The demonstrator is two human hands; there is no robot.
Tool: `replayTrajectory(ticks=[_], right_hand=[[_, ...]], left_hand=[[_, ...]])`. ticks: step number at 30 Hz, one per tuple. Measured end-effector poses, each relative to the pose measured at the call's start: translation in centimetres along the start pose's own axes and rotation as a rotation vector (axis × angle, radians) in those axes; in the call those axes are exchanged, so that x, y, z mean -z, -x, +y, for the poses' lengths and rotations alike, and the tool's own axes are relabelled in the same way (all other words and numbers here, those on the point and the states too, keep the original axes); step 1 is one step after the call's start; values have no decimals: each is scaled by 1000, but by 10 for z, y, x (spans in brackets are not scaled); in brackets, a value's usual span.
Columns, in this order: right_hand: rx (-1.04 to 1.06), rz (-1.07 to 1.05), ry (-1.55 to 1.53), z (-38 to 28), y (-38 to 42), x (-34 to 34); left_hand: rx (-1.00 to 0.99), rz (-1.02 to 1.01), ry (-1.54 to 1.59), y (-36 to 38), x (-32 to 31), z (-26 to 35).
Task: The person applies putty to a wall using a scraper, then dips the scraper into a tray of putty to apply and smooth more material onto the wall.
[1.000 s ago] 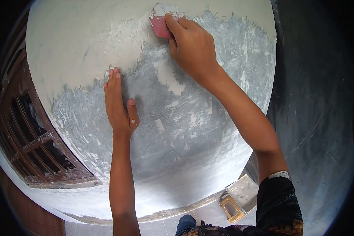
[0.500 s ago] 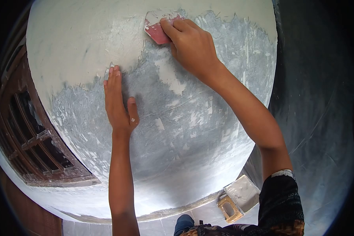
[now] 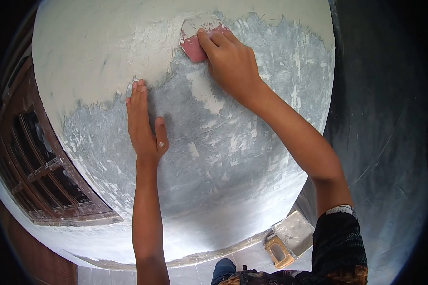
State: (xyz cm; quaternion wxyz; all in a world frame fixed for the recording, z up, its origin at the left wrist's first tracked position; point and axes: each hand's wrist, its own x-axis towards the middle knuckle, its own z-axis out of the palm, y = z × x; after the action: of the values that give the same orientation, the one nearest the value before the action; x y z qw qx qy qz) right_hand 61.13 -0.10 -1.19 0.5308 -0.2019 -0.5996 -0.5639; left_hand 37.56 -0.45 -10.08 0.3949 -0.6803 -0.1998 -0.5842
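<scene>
Flat against the grey wall rests my left hand, its fingers stretched upward and the thumb apart. White specks mark the thumb. My right hand grips a pink scraper whose upper part is smeared with pale filler. The scraper lies against the wall at the ragged border of the cream coating, higher up and to the right of my left hand. Some of the scraper is covered by my fingers.
A brown wooden window is set in the wall at left. On the tiled floor at lower right stand a tray of pale paste and a yellowish frame-like object. A dark surface runs along the right.
My right hand and the scraper have moved slightly down, the scraper also a little to the right. My left hand stays at nearly the same place on the wall.
</scene>
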Motion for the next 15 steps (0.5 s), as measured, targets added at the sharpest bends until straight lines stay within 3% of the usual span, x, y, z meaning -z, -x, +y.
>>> replayTrajectory(ticks=[5, 6, 8, 12, 15], right_hand=[[-42, -367, -154, -77, 63, 35], [-39, -365, -152, -75, 59, 34], [-100, -165, -247, -68, 32, 39], [-119, 12, -26, -6, -14, 11], [-125, -145, 93, -4, 5, 0]], left_hand=[[-3, 18, 12, 0, 0, 0], [1, 11, 12, 0, -1, 0], [2, 14, 13, -1, 0, 1], [5, -2, 5, -1, 0, 1], [0, 8, 4, 0, 0, 0]])
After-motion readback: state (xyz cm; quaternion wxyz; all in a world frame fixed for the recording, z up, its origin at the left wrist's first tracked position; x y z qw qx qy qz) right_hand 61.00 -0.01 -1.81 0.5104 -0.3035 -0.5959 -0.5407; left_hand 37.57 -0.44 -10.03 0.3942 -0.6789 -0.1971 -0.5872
